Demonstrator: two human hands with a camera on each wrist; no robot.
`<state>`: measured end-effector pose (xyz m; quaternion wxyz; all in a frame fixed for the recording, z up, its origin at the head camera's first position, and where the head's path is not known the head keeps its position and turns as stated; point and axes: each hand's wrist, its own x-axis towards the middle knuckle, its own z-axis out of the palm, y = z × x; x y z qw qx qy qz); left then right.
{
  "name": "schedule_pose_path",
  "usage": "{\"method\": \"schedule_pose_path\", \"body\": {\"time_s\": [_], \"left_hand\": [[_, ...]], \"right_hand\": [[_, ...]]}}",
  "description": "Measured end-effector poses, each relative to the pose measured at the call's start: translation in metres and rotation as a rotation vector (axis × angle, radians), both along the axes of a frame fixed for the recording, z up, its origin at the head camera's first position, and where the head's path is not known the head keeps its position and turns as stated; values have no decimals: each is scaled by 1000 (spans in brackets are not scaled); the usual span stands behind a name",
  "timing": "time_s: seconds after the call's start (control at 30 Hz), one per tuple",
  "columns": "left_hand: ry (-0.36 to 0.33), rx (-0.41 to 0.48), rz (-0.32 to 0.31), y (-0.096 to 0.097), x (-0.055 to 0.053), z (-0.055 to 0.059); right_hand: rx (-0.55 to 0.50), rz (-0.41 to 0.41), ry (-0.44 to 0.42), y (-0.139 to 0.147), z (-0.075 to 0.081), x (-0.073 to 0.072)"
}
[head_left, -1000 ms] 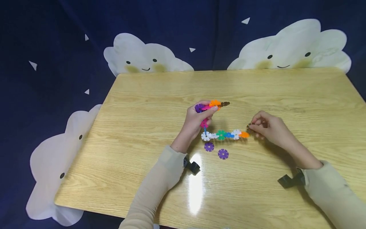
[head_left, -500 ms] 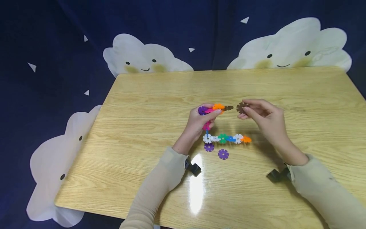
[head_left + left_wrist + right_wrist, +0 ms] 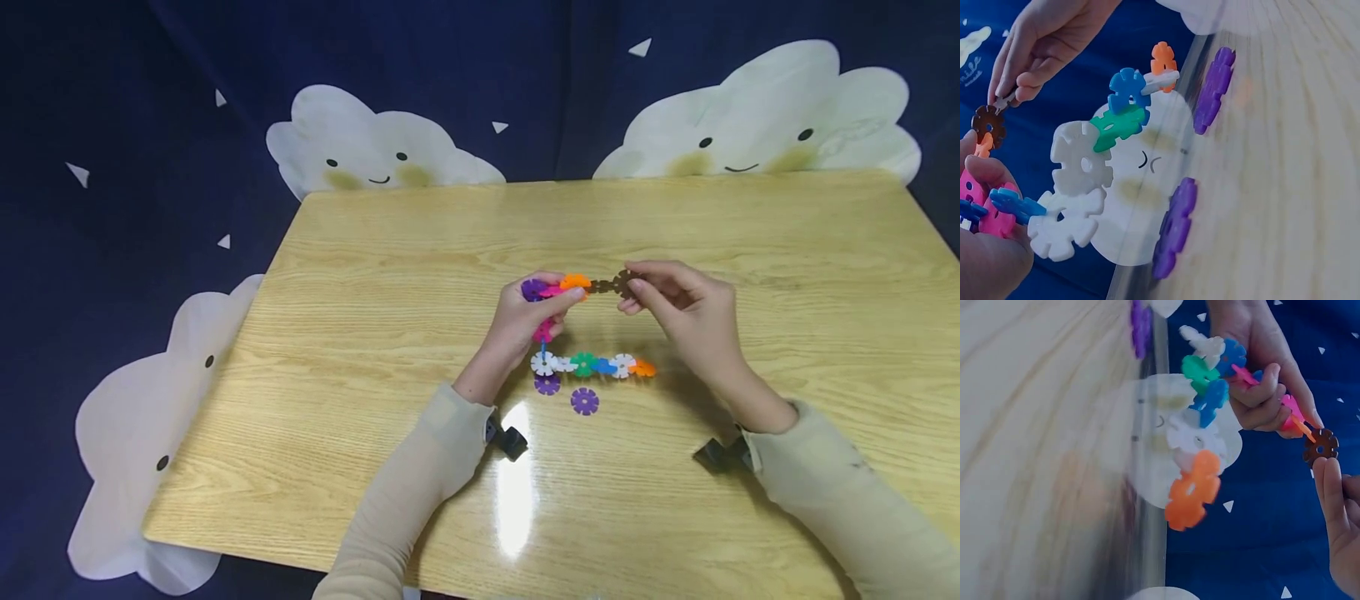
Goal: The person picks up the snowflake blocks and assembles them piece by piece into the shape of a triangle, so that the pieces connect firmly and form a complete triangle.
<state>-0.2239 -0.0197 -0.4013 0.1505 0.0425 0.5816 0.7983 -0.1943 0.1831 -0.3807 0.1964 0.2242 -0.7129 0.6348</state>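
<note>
My left hand (image 3: 525, 317) grips a chain of interlocking plastic snowflake discs, thumb on top near an orange disc (image 3: 576, 282). Past that orange disc a brown disc (image 3: 599, 287) sticks out to the right. A second brown disc (image 3: 624, 284) is pinched between thumb and fingers of my right hand (image 3: 693, 312), its edge right at the first one's edge. From the held part, pink and blue discs run down to a row with white, green (image 3: 584, 364), blue and white discs, ending in orange (image 3: 1192, 490). My left palm hides part of the chain.
Two loose purple discs (image 3: 547, 384) (image 3: 585, 402) lie on the wooden table (image 3: 375, 333) in front of the chain's lower row. A dark blue curtain (image 3: 555, 92) with cloud shapes stands behind the table. Each sleeve cuff carries a small black camera (image 3: 513, 443).
My right hand has come up and left with its brown disc, bringing it to the chain's brown end. The left hand and chain have shifted slightly right.
</note>
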Motion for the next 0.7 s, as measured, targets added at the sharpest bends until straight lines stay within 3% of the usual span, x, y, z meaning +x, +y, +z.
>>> {"method": "schedule_pose_path", "body": {"time_s": [0.23, 0.3, 0.5, 0.7], "left_hand": [[-4, 2, 5, 0, 1, 1], [-2, 0, -5, 0, 1, 0], [12, -23, -48, 0, 0, -1], [14, 20, -43, 2, 1, -2]], "right_hand": [[152, -171, 212, -9, -2, 0], [122, -161, 196, -10, -1, 1], [-51, -47, 8, -8, 0, 2], [-3, -67, 35, -11, 0, 3]]}}
